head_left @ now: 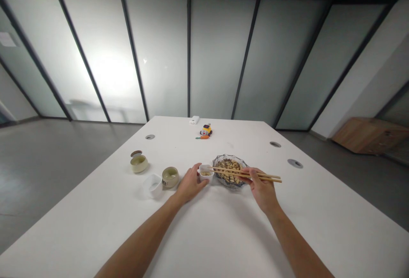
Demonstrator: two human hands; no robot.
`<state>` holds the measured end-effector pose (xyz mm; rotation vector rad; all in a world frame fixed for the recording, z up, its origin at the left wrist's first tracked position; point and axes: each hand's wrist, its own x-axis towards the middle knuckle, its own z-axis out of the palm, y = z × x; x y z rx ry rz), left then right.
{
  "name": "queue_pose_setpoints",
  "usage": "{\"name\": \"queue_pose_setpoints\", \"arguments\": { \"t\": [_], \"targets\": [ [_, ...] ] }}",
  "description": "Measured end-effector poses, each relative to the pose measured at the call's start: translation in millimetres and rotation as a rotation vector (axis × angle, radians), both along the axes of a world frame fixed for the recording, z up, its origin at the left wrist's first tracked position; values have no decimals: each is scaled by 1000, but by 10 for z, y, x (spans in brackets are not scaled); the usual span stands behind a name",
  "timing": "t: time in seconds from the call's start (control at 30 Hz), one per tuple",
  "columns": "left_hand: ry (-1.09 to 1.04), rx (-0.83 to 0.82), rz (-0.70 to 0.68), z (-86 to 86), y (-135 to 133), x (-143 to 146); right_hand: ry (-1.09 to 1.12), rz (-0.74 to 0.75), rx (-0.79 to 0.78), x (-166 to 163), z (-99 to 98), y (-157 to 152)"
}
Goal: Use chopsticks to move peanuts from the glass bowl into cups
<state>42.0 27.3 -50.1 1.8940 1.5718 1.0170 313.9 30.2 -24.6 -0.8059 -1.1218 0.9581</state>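
Observation:
My right hand (262, 188) is closed around a pair of wooden chopsticks (243, 173). Their tips reach left over a small white cup (206, 172). My left hand (191, 183) curls around that cup and holds it on the white table (223, 235). Just right of the cup, under the chopsticks, stands a glass bowl (230, 170) filled with peanuts. A few pale pieces lie inside the small cup.
Left of my left hand stand a beige cup (170, 176), a white square cup (154, 184) and a lidded beige cup (139, 162). A small toy (205, 131) and a white box (194, 119) lie at the far end. Round cable holes (294, 163) dot the table.

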Motion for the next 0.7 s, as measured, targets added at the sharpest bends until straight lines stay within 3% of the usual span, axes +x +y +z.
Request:
{"name": "queue_pose_setpoints", "arguments": {
  "t": [0.1, 0.2, 0.33, 0.53, 0.7],
  "targets": [
    [-5, 6, 0, 4, -3, -1, -91, -124, 17, 56, 16, -2],
    [0, -8, -6, 19, -7, 3, -347, -268, 103, 107, 42, -22],
    [3, -23, -1, 45, -14, 10, -608, -304, 271, 86, 62, -67],
    [7, -9, -6, 69, -37, 14, -664, -227, 346, 42, 37, -89],
    [12, -14, -5, 60, -30, 17, -640, -289, 346, 72, 58, -86]
  ]
}}
